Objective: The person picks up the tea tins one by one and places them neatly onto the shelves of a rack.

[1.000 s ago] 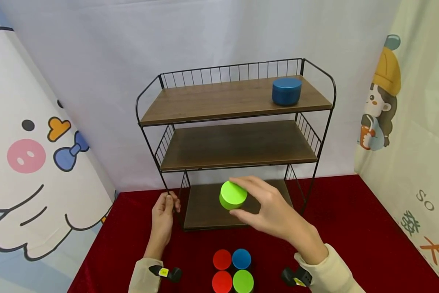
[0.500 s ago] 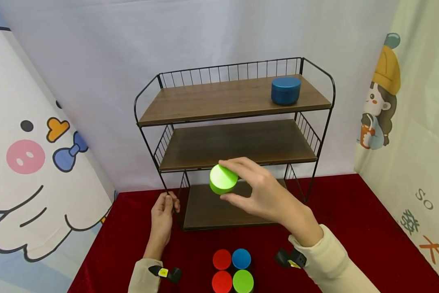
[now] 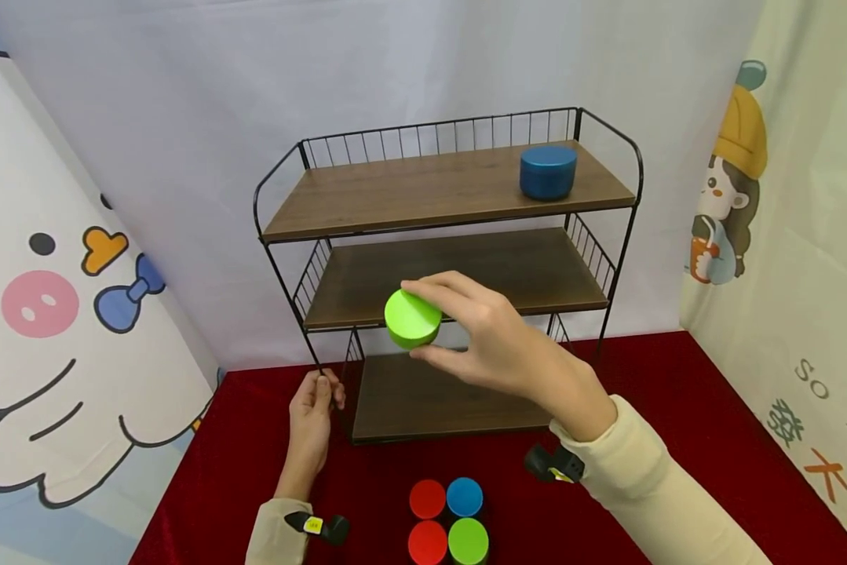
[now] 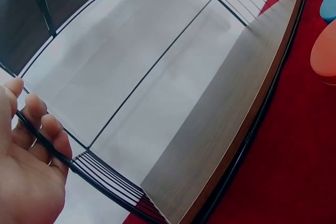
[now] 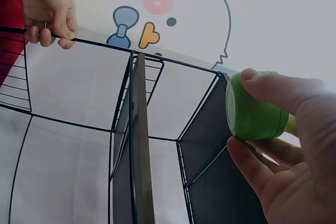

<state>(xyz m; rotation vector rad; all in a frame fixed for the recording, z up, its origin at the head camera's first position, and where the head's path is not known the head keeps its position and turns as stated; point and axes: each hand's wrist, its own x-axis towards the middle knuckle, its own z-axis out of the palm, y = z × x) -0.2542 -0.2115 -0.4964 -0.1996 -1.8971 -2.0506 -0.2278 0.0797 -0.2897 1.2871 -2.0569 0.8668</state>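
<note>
A round green tin [image 3: 412, 319] is pinched between the thumb and fingers of my right hand [image 3: 490, 333], held up in front of the middle shelf in the head view. In the right wrist view the same green tin [image 5: 254, 108] appears side-on in the grip. My left hand [image 3: 313, 416] grips the black front-left post of a three-tier wire rack [image 3: 451, 314] with brown boards. Fingers of that left hand [image 4: 31, 166] curl round the black rod in the left wrist view. A blue tin [image 3: 547, 173] stands on the top board near its right end.
Two red tins [image 3: 427, 499], a blue tin [image 3: 464, 497] and another green tin [image 3: 469, 541] stand grouped on the dark red cloth [image 3: 628, 455] before the rack. Wire rails edge the shelves. A white curtain [image 3: 423, 63] hangs behind, with printed cloths at both sides.
My right hand has carried the green tin up and to the left, from in front of the bottom shelf to the middle shelf's front edge. The left hand keeps its grip on the post.
</note>
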